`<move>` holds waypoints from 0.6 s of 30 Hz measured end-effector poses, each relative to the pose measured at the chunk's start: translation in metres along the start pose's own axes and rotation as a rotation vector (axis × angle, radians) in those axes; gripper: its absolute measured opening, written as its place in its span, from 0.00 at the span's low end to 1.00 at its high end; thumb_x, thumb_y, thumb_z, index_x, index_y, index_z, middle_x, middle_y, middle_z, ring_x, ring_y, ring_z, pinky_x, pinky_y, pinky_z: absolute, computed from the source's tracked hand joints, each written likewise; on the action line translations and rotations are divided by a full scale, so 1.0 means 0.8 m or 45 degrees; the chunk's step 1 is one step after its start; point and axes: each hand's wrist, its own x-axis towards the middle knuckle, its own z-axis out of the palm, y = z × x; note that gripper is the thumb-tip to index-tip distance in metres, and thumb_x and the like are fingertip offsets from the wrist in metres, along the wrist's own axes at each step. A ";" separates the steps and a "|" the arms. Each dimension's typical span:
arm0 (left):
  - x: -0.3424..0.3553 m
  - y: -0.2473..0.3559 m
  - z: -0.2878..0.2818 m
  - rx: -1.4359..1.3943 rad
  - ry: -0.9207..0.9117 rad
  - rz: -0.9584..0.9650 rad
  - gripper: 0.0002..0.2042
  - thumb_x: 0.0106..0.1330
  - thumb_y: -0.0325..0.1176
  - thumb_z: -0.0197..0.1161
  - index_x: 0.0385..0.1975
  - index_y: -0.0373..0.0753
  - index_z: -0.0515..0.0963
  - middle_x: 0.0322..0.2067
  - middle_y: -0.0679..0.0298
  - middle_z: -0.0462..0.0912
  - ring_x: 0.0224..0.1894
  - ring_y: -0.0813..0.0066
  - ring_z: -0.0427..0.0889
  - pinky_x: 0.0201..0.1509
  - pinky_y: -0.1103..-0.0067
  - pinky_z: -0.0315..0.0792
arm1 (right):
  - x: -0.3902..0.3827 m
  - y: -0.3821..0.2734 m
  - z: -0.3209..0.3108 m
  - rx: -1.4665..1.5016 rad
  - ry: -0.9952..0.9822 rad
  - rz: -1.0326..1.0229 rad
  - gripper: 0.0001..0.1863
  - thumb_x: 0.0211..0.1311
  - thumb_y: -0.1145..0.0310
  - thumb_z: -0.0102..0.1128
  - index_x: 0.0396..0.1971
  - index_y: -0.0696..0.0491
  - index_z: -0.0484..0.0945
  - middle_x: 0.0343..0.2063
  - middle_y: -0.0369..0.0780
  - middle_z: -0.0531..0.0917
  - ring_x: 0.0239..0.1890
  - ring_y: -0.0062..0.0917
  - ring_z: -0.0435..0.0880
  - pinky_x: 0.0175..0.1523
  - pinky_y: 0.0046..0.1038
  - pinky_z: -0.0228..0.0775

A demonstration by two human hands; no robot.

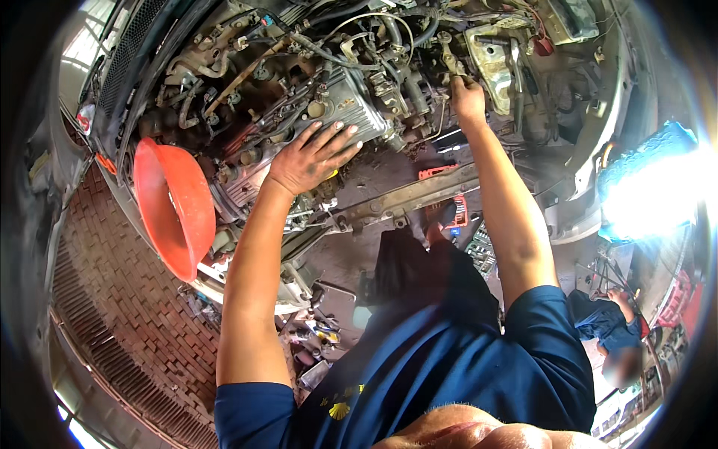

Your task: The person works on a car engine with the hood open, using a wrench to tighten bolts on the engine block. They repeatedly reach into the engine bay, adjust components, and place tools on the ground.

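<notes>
My left hand (314, 159) lies with fingers spread on the ribbed metal engine cover (350, 101) in a car's engine bay. Its fingers are dirty, and nothing is held in them. Farther right, my right hand (467, 101) has its fingers curled down at the lower end of a worn metal bracket (449, 56). What those fingers grip is hidden. Close to the right hand, a dirty pale metal panel (490, 63) stands on its right side. Hoses and cables (400, 34) run across the engine between and beyond both hands.
An orange plastic basin (187, 202) rests tilted at the bay's left edge. A metal crossbar (407, 196) spans the bay's near side. Below lie a red tool case (458, 213) and a socket set (482, 253). Another person (609, 322) is at the lower right.
</notes>
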 end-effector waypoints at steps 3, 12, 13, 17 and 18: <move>-0.006 0.001 0.001 0.000 -0.026 -0.017 0.27 0.71 0.47 0.59 0.71 0.68 0.70 0.76 0.74 0.62 0.76 0.70 0.60 0.82 0.63 0.50 | -0.016 -0.029 0.006 -0.676 0.554 -0.430 0.38 0.67 0.41 0.65 0.57 0.64 0.80 0.46 0.56 0.87 0.53 0.52 0.84 0.61 0.41 0.73; -0.006 0.002 0.000 -0.014 -0.001 -0.045 0.27 0.70 0.45 0.60 0.70 0.68 0.71 0.76 0.74 0.61 0.77 0.71 0.59 0.82 0.65 0.52 | 0.067 -0.177 0.044 0.918 -0.048 0.113 0.28 0.64 0.61 0.76 0.56 0.60 0.75 0.49 0.44 0.86 0.44 0.34 0.90 0.47 0.35 0.88; -0.008 0.002 -0.001 -0.031 0.020 -0.067 0.27 0.70 0.44 0.60 0.70 0.69 0.71 0.76 0.75 0.61 0.77 0.72 0.59 0.82 0.65 0.52 | 0.069 -0.176 0.056 0.913 0.010 0.081 0.29 0.64 0.62 0.76 0.58 0.59 0.73 0.48 0.43 0.87 0.42 0.34 0.91 0.46 0.36 0.88; 0.004 0.001 0.001 -0.011 0.029 -0.031 0.26 0.71 0.46 0.60 0.71 0.68 0.71 0.76 0.75 0.62 0.77 0.72 0.59 0.83 0.65 0.50 | 0.098 -0.132 0.056 0.830 0.226 0.002 0.15 0.68 0.67 0.71 0.49 0.57 0.79 0.38 0.38 0.88 0.33 0.28 0.88 0.34 0.30 0.79; -0.006 0.001 0.000 0.022 -0.003 -0.032 0.26 0.72 0.46 0.59 0.71 0.68 0.70 0.76 0.75 0.62 0.77 0.73 0.60 0.83 0.65 0.50 | 0.086 -0.140 0.067 0.876 0.203 0.054 0.14 0.70 0.68 0.69 0.49 0.56 0.79 0.37 0.37 0.87 0.33 0.27 0.88 0.32 0.30 0.78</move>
